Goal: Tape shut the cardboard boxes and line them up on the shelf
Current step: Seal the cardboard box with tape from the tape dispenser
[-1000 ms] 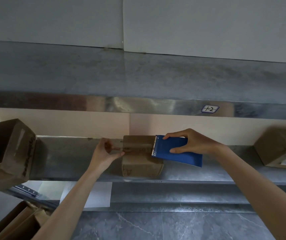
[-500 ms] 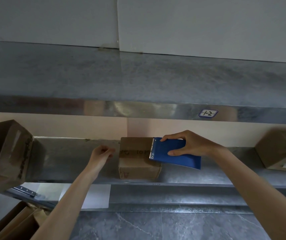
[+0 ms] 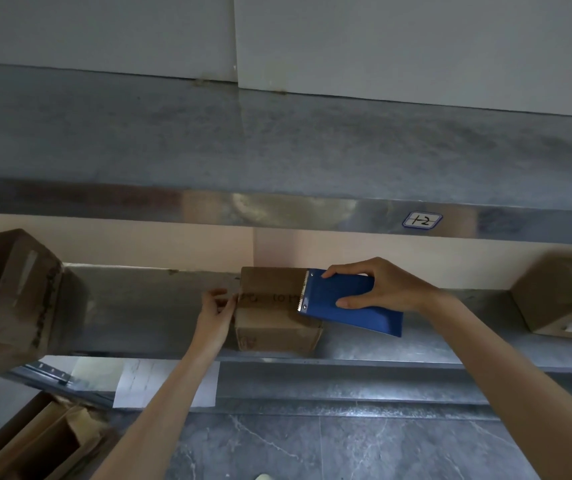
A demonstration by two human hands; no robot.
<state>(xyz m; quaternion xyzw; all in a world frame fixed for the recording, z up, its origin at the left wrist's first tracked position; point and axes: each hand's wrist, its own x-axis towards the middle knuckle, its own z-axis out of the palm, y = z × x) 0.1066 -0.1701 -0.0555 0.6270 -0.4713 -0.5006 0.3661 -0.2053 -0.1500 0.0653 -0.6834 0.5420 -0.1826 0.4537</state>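
A small closed cardboard box [image 3: 277,308] stands on the lower metal shelf [image 3: 139,306], near its front edge, in the middle of the view. The right hand [image 3: 386,287] grasps a blue tape dispenser [image 3: 350,301] firmly, thumb below and fingers over the top; the toothed blade lies on the box at its 3 o'clock side. The left hand [image 3: 215,317] is at the box's 9 o'clock edge, with bent fingertips touching the upper corner; whether they pinch a tape end or only press there, I cannot tell. A darker band runs across the top of the box.

At 9 o'clock of the view an open carton [image 3: 17,296] lies tilted on the same shelf. At 3 o'clock stands another carton [image 3: 561,299]. A label [image 3: 421,220] reading "1-2" is on the front edge of the upper shelf [image 3: 277,150].
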